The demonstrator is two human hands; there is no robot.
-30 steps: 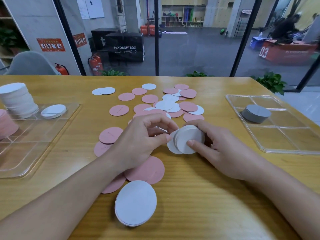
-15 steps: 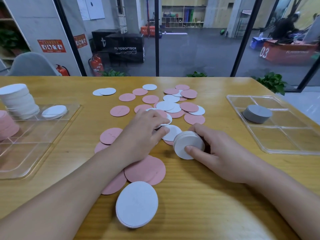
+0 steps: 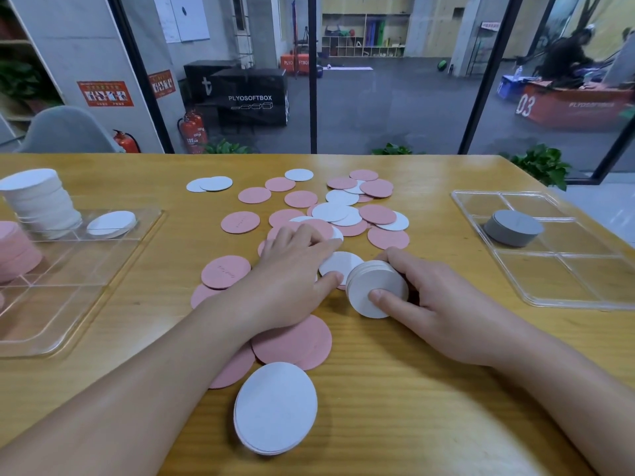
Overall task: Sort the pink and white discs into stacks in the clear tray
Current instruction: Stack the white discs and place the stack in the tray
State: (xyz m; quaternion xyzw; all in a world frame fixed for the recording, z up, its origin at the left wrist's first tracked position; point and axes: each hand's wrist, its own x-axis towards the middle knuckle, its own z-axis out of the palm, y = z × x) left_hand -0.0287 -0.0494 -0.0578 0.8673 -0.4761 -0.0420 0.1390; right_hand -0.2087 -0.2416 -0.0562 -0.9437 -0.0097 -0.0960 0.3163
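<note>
On the wooden table (image 3: pixel 395 389) a small stack of white discs (image 3: pixel 275 408) lies nearest; beyond it the right hand (image 3: pixel 436 304) grips a tilted white stack (image 3: pixel 376 290) between thumb and fingers, while the left hand (image 3: pixel 292 269) lies flat with its fingers pressing the loose pink and white discs (image 3: pixel 343 207). The clear tray (image 3: pixel 68 297) at left holds pink (image 3: pixel 15 249) and white stacks (image 3: pixel 43 201); a second tray (image 3: pixel 556 269) at right holds a grey stack (image 3: pixel 513 227). Past the glass, a black box (image 3: pixel 252 96) reads "PLYOSOFTBOX".

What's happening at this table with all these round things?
A person is sorting pink and white discs by colour. The right hand holds a small stack of white discs in its grip, while the left hand reaches flat into the loose pile. The clear tray at left already holds a white stack and a pink one.
</note>
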